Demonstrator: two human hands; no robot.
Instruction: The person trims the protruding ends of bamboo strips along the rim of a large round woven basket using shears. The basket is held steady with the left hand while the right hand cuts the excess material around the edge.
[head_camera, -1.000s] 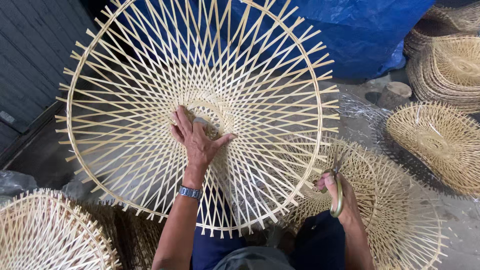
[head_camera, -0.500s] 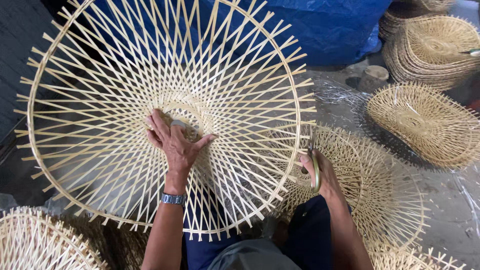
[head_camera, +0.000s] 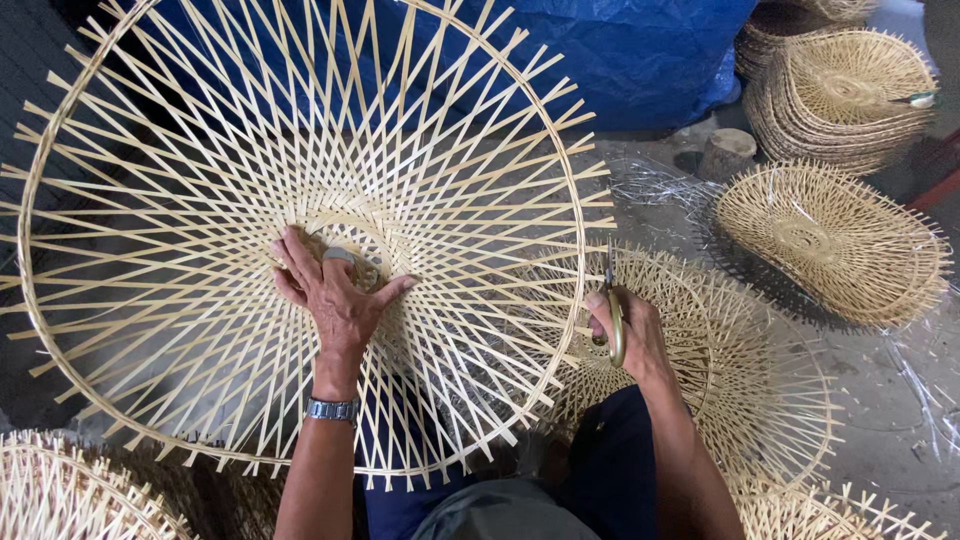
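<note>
The left hand (head_camera: 335, 300), fingers spread, should press the bamboo frame (head_camera: 300, 235) centre firmly while the right hand (head_camera: 630, 335), fingers curled around scissors (head_camera: 612, 310), trims at its rim.

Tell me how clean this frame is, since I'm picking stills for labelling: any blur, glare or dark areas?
Head view: mostly sharp, the left hand on the large woven bamboo frame crisp; the right hand with the scissors slightly soft; light even and diffuse, no glare; the blue tarp and upper left corner fall into shadow; strips bow slightly at the edges.
</note>
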